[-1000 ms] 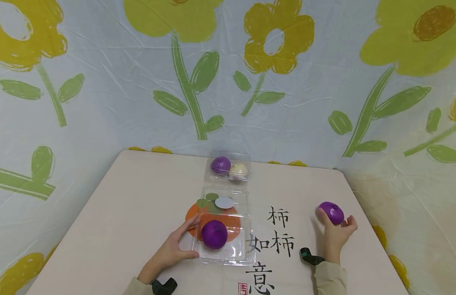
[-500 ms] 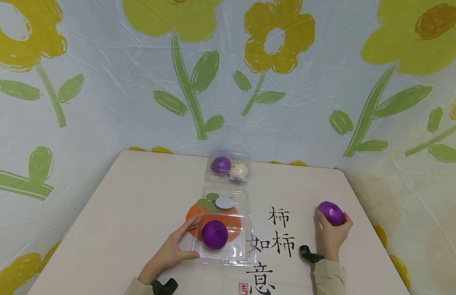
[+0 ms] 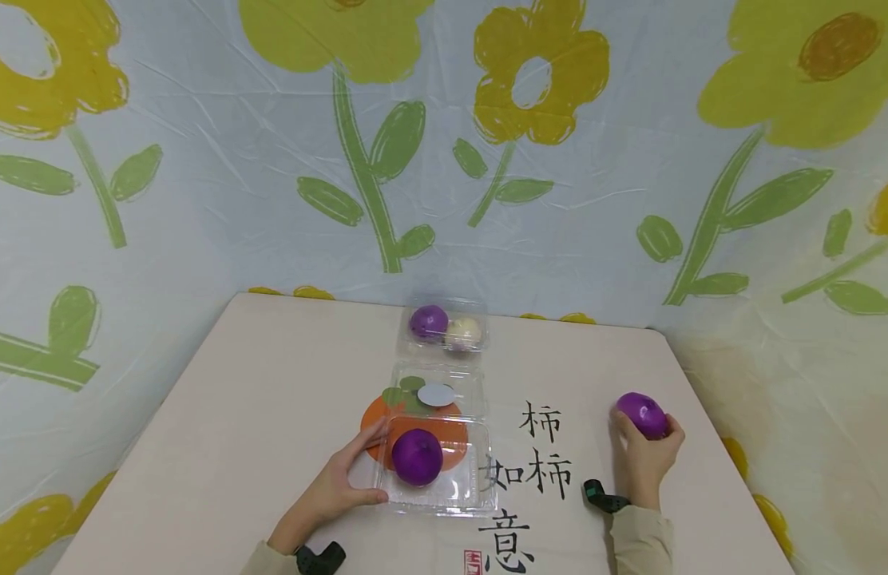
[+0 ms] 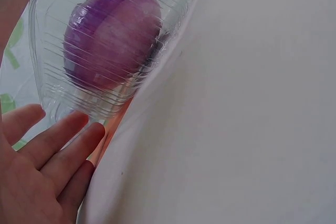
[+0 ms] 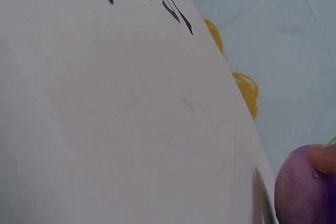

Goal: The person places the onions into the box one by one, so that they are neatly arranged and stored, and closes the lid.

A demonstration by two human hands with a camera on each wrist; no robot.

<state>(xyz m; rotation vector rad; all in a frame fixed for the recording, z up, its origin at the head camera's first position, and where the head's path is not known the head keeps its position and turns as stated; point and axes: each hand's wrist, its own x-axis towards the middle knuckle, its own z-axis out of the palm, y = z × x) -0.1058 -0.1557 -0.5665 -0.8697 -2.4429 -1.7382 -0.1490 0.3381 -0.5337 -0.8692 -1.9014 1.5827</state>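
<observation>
My left hand point(image 3: 336, 485) rests at the left edge of an open clear plastic box point(image 3: 458, 499), thumb near its front corner. In the left wrist view its fairly straight fingers point(image 4: 68, 145) touch the ribbed wall. One purple onion point(image 3: 418, 458) sits inside the box; its lid point(image 3: 473, 391) lies folded back behind it. Over the table's right side, my right hand point(image 3: 648, 463) holds another purple onion point(image 3: 641, 415) between thumb and fingers. The right wrist view shows only part of that onion point(image 5: 299, 192) and a fingertip.
At the table's back edge a second clear box point(image 3: 480, 307) contains a purple onion point(image 3: 429, 323) and a pale onion point(image 3: 463, 332). The table cover point(image 3: 271, 399) bears printed characters and an orange fruit picture. Flowered cloth point(image 3: 257, 200) hangs around the table.
The right-hand fingers have closed in around the onion at the right, and that hand has shifted slightly left. The left hand and the box have stayed in place.
</observation>
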